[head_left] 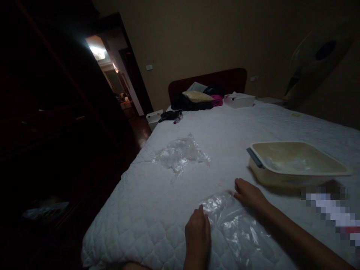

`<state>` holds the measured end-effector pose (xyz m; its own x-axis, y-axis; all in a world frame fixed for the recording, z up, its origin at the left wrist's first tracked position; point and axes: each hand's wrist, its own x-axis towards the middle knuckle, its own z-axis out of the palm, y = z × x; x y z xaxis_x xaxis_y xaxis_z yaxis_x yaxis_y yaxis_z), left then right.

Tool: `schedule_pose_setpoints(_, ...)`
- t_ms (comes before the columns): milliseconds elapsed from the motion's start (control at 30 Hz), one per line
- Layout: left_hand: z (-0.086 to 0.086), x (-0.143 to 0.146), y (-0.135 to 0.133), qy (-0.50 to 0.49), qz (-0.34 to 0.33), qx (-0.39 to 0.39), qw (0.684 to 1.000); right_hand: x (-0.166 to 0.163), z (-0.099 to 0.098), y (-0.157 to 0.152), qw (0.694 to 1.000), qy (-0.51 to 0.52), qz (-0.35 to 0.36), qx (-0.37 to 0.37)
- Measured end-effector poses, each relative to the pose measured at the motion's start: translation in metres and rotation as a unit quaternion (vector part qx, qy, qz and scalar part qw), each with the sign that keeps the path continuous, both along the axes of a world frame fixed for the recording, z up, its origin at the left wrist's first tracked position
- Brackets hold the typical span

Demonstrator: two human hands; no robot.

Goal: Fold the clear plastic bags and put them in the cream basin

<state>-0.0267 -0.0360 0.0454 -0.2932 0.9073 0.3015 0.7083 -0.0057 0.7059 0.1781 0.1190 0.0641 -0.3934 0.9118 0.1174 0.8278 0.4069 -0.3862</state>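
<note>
A clear plastic bag (239, 228) is stretched between my two hands over the white quilted bed cover (135, 225). My left hand (197, 228) pinches its upper left edge, the fingers closed. At the upper right corner my right hand (249, 193) is closed on the same bag. Farther up the bed lies another crumpled clear plastic bag (181, 153), touched by neither hand. Beyond my right hand stands a cream plastic bin (287, 182) with a grey side handle, and some clear plastic shows inside it.
Dark clothes and a pillow (198, 96) are heaped by the headboard (208, 78), next to a white box (239, 100). A black bag (170, 115) lies near the bed's left edge. A fan (323, 52) stands at the right. A doorway opens at the left.
</note>
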Motion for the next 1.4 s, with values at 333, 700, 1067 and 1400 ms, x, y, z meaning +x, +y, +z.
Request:
schedule_pose_setpoints(333, -0.011, -0.004, 0.003, 0.248, -0.039, 0.072, 0.965, 0.007, 0.018, -0.002, 0.970, -0.043, 0.205, 0.127)
schedule_pose_setpoints(700, -0.011, -0.006, 0.004, 0.221, -0.042, 0.096, 0.970, -0.013, 0.032, 0.015, 0.978, 0.096, 0.167, -0.074)
schedule_pose_setpoints(1067, 0.003, -0.007, 0.001, 0.120, -0.056, 0.065, 0.989, -0.045, 0.017, 0.031, 0.978, 0.188, 0.076, -0.057)
schedule_pose_setpoints(1400, 0.007, -0.022, 0.030, 0.287, -0.144, 0.047, 0.946, -0.003, -0.017, -0.032, 0.981, 0.020, 0.191, 0.033)
